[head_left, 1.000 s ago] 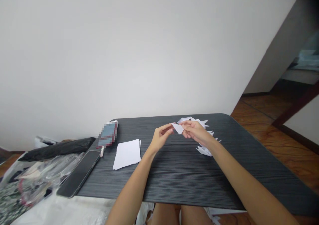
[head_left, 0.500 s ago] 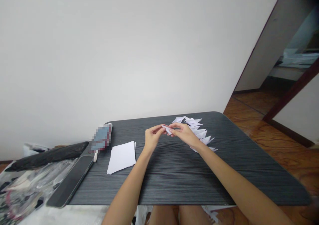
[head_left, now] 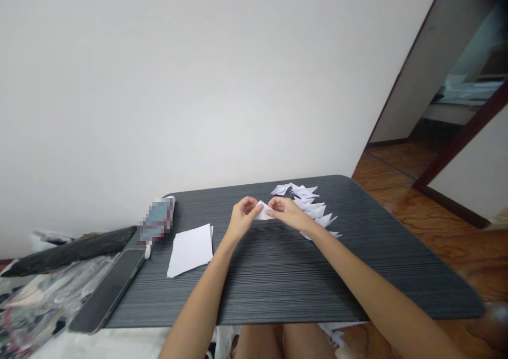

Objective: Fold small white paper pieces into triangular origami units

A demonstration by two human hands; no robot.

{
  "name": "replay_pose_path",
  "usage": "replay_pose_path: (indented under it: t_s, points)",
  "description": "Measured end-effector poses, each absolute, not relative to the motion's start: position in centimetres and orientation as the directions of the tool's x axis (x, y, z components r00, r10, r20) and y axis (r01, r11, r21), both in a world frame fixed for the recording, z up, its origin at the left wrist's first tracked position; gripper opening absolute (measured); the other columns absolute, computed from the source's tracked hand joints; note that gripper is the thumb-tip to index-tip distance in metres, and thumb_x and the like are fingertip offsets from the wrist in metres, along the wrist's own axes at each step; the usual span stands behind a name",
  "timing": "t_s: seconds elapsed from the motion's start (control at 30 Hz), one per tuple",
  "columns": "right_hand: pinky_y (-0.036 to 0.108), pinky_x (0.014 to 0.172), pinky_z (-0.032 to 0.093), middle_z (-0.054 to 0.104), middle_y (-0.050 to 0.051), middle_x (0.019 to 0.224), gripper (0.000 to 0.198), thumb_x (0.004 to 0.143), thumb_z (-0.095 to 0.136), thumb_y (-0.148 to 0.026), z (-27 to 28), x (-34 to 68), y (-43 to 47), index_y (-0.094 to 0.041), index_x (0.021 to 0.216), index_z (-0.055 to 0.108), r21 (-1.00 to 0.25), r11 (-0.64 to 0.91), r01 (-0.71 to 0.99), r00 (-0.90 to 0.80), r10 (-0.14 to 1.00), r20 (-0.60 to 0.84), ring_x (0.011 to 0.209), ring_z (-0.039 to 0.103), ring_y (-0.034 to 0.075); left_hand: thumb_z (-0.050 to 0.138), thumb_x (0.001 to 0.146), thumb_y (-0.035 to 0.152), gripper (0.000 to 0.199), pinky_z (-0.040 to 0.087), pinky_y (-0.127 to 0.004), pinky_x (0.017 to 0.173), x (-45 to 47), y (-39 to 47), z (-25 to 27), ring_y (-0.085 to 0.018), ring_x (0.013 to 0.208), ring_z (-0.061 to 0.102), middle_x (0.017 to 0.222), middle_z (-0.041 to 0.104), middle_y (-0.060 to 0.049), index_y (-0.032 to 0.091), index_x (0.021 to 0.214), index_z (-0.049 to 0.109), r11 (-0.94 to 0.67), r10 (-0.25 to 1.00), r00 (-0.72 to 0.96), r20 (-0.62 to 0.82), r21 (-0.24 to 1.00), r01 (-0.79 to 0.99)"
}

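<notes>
A small folded white paper is held above the middle of the dark table, its flat face toward me. My left hand pinches its left side, thumb in front and fingers curled behind. On the other side, my right hand grips it the same way, thumb pressed on the face. Just beyond and right of my right hand lie several folded white paper pieces with pointed ends, partly hidden by my hand and forearm. To the left of my left forearm rests a stack of square white paper sheets.
The dark wood-grain table stands against a white wall. At its left edge lie a phone and a blurred-out item. Further left are a long black wrapped bundle and plastic bags. A doorway opens at right.
The folded paper has turned from a narrow, edge-on strip to a wider face toward me. Both thumbs now press on its front. The camera view has shifted slightly.
</notes>
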State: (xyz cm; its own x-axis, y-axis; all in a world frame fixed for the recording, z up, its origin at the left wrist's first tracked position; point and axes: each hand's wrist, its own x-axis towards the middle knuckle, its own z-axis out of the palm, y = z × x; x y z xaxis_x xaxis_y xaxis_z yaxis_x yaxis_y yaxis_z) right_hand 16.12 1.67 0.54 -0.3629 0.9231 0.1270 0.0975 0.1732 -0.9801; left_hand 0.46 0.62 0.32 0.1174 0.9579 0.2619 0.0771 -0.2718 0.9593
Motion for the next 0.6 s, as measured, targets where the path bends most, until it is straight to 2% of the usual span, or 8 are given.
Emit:
replay_pose_path:
  t_s: [0.1, 0.17, 0.27, 0.37, 0.5, 0.6]
  points:
    - [0.02, 0.052, 0.037, 0.05, -0.004, 0.058, 0.017, 0.063, 0.059, -0.022, 0.0, 16.3, 1.9, -0.015, 0.073, 0.048, -0.973, 0.186, 0.137, -0.382, 0.916, 0.121, 0.053, 0.047, 0.007, 0.056, 0.071, 0.036, 0.025, 0.035, -0.017, 0.038, 0.1, 0.6, -0.1, -0.007, 0.041, 0.05, 0.065, 0.053, 0.003, 0.015, 0.082, 0.047, -0.233, 0.961, 0.194, 0.199, 0.957, 0.172]
    - [0.019, 0.046, 0.033, 0.049, -0.006, 0.054, 0.021, 0.063, 0.058, -0.02, -0.6, 16.3, 2.0, -0.016, 0.081, 0.047, -0.962, 0.199, 0.185, -0.407, 0.907, 0.109, 0.047, 0.044, 0.007, 0.052, 0.074, 0.036, 0.025, 0.032, -0.017, 0.036, -0.1, 0.6, -0.4, -0.006, 0.038, 0.048, 0.067, 0.052, 0.003, 0.017, 0.089, 0.046, -0.261, 0.951, 0.244, 0.191, 0.918, 0.299]
    - [0.019, 0.046, 0.03, 0.048, -0.006, 0.05, 0.014, 0.064, 0.054, -0.016, -1.5, 16.3, 2.1, -0.018, 0.078, 0.052, -0.88, 0.297, 0.371, -0.424, 0.897, 0.124, 0.045, 0.043, 0.008, 0.048, 0.077, 0.031, 0.016, 0.039, -0.021, 0.049, -0.3, 0.6, -0.9, -0.008, 0.049, 0.05, 0.069, 0.053, 0.001, 0.017, 0.083, 0.053, -0.413, 0.9, 0.361, 0.243, 0.74, 0.531]
    - [0.021, 0.05, 0.032, 0.052, -0.003, 0.053, 0.005, 0.065, 0.054, -0.016, -2.1, 16.2, 2.1, -0.017, 0.067, 0.058, -0.77, 0.33, 0.546, -0.412, 0.906, 0.096, 0.051, 0.048, 0.01, 0.055, 0.072, 0.027, 0.014, 0.041, -0.027, 0.069, -0.5, 0.7, -1.1, -0.015, 0.071, 0.053, 0.079, 0.054, -0.003, 0.017, 0.08, 0.059, -0.536, 0.836, 0.492, 0.244, 0.558, 0.633]
    - [0.022, 0.054, 0.034, 0.056, 0.0, 0.06, 0.01, 0.066, 0.055, -0.015, -2.2, 16.2, 1.8, -0.017, 0.074, 0.06, -0.723, 0.363, 0.588, -0.436, 0.895, 0.094, 0.058, 0.052, 0.012, 0.063, 0.066, 0.027, 0.027, 0.04, -0.03, 0.078, -1.0, 0.9, -1.2, -0.018, 0.085, 0.051, 0.095, 0.052, -0.006, 0.018, 0.091, 0.058, -0.563, 0.807, 0.562, 0.181, 0.521, 0.641]
    - [0.024, 0.059, 0.038, 0.059, 0.001, 0.068, 0.017, 0.064, 0.06, -0.018, -1.9, 16.4, 1.8, -0.017, 0.082, 0.059, -0.774, 0.393, 0.497, -0.491, 0.863, 0.123, 0.064, 0.054, 0.013, 0.061, 0.067, 0.03, 0.025, 0.04, -0.03, 0.075, -1.2, 1.1, -1.1, -0.018, 0.081, 0.052, 0.089, 0.054, -0.006, 0.017, 0.089, 0.059, -0.549, 0.823, 0.532, 0.197, 0.517, 0.657]
